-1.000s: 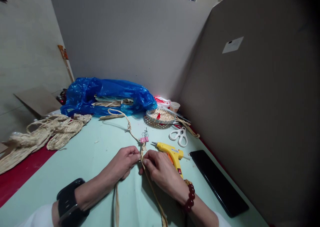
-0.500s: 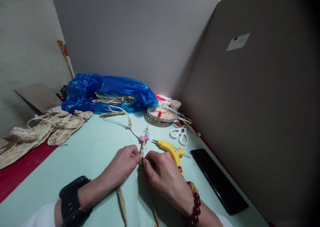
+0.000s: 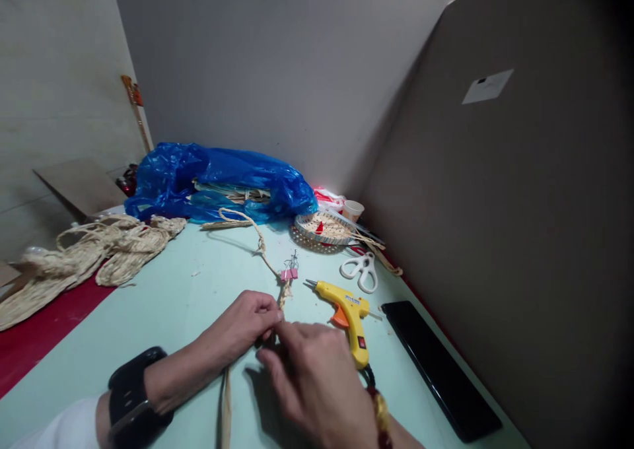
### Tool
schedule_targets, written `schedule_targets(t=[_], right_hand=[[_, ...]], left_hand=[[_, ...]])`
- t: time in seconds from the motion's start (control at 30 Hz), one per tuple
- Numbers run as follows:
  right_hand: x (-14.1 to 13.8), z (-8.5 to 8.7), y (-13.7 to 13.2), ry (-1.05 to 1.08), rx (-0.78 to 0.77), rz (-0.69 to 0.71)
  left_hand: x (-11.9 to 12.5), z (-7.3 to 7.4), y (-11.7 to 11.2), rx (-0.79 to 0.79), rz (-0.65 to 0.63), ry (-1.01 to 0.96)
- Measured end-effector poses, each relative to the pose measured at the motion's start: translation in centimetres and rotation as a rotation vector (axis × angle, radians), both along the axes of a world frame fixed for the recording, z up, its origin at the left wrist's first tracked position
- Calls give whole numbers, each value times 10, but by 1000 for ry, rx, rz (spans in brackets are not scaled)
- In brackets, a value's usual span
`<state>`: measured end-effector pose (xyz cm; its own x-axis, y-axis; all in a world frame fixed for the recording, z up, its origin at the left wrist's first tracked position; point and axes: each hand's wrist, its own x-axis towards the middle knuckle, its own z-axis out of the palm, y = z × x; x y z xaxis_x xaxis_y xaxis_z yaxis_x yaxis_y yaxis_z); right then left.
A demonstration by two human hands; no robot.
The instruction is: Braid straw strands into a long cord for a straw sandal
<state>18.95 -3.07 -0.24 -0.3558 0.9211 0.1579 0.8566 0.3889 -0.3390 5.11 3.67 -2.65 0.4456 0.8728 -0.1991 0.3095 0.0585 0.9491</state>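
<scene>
A thin braid of pale straw (image 3: 284, 294) runs toward me from a pink binder clip (image 3: 289, 275) on the table. My left hand (image 3: 250, 320) pinches the braid's near end between thumb and fingertips. A loose flat straw strand (image 3: 226, 406) hangs below that wrist. Close against the left fingertips, my right hand (image 3: 317, 376) has its fingers curled, with the thumb lower and to the left. Whatever lies within the right fingers is hidden by the hand. Beyond the clip, a looped straw cord (image 3: 255, 232) extends to the back.
A yellow glue gun (image 3: 349, 310) lies right of my hands, near white scissors (image 3: 360, 271) and a black flat object (image 3: 440, 370). Behind stand a woven basket (image 3: 321, 230), a cup (image 3: 352, 210) and a blue plastic bag (image 3: 222, 165). Woven straw soles (image 3: 119, 254) lie at left.
My right hand has come nearer and slightly left, its thumb lower than before. The strand below it is now out of sight. The left hand keeps its pinch; its hanging strand has shifted left.
</scene>
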Motion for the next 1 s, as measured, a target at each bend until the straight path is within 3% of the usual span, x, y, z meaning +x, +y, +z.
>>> schedule_targets(t=[0.13, 0.3, 0.57, 0.67, 0.87, 1.0], right_hand=[[18, 10, 15, 387, -85, -173], [19, -8, 27, 745, -492, -21], [16, -21, 33, 658, -322, -133], [16, -23, 33, 675, -298, -158], [12, -26, 29, 734, -226, -179], [13, -27, 31, 807, -270, -155]], left_hand=[[-1, 4, -1, -45, -25, 15], [-4, 2, 1, -6, -80, 63], [-7, 11, -5, 299, -90, 298], [-7, 17, -11, 334, -83, 380], [1, 22, -35, 528, -74, 630], [11, 17, -49, 586, -160, 762]])
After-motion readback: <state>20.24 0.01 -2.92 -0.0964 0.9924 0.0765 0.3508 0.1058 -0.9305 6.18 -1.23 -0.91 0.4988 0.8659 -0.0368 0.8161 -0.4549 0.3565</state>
